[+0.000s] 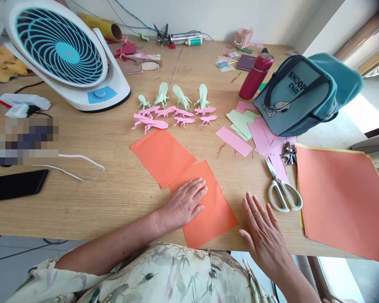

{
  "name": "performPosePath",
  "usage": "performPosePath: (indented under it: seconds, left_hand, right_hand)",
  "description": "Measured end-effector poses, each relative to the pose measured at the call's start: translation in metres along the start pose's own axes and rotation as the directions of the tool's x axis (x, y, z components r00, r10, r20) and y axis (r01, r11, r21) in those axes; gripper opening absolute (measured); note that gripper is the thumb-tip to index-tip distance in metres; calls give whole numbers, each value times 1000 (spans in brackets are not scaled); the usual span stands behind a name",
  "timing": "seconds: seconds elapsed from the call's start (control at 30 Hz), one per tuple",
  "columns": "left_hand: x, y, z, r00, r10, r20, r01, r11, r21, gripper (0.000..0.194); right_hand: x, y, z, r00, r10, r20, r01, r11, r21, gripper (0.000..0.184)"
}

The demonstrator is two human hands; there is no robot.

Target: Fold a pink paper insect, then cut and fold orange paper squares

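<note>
Brown wooden tabletop [113,210] supports rectangular orange paper [213,223], apparently steadied beneath the flat, ungrasping left hand [185,203]; right hand [263,231] extends flat, empty.

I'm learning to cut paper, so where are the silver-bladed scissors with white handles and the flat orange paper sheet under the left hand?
Silver-bladed scissors with white handles [278,181]: head view, near the pivot.
Flat orange paper sheet [216,210]: head view, bare part beside the left hand [183,202].

The teal bag [290,120] bears the dark words "SNOOP" and, below, "Chill".
</note>
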State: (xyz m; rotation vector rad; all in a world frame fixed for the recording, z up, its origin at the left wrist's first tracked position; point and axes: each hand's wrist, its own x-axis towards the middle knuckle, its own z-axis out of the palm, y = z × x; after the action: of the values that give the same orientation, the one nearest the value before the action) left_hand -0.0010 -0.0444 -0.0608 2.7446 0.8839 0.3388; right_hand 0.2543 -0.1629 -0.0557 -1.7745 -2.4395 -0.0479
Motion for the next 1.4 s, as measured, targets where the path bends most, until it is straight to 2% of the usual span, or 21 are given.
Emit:
performPosePath:
  seconds: [0.03,0.13,0.17,0.3,0.37,0.53,0.73,0.93,1.1,1.2,1.3,1.4]
  left_hand:
    - [0,0,0,1000,3,-1,-3,1000,-3,43]
    - [0,0,0,1000,-7,-5,7,1000,-15,43]
    - [0,0,0,1000,-10,-5,9,1000,-20,43]
    - [0,-1,1,1000,-3,-13,3,999,-34,42]
    - [-1,-1,2,1000,-2,-24,1,999,-41,43]
    - [-2,-2,2,999,11,-38,-12,999,-36,43]
    - [-2,-3,5,999,13,-49,-16,998,-63,43]
    - [-2,-3,4,998,25,-53,-27,999,-45,44]
    - [-2,-4,4,998,24,-49,-27,997,-70,44]
    - [-2,-4,4,998,24,-58,-29,997,-78,44]
    - [-3,-3,2,998,32,-56,-36,997,-70,44]
    - [-4,-1,-2,998,44,-41,-47,996,-77,45]
  right_hand:
    - [-3,-4,-1,1000,-21,-1,21,1000,-6,69]
    - [-12,-16,-2,981,-195,16,195,981,-7,69]
    - [-14,-17,-2,979,-202,24,203,979,-11,68]
    - [-22,-13,-5,999,-32,12,33,998,-53,64]
    - [-24,-13,-6,1000,11,9,-11,998,-65,66]
    - [-32,-17,0,999,-18,41,20,998,-56,69]
    - [-42,-9,-3,995,101,10,-101,995,-22,67]
    - [-33,-14,-1,999,35,36,-35,999,3,66]
    - [-47,1,0,982,176,-72,-174,984,32,63]
    - [-50,-3,0,987,131,-90,-125,990,72,63]
    - [-44,-18,4,995,19,-99,-12,998,68,65]
    - [-34,-34,12,989,-104,-103,112,991,70,59]
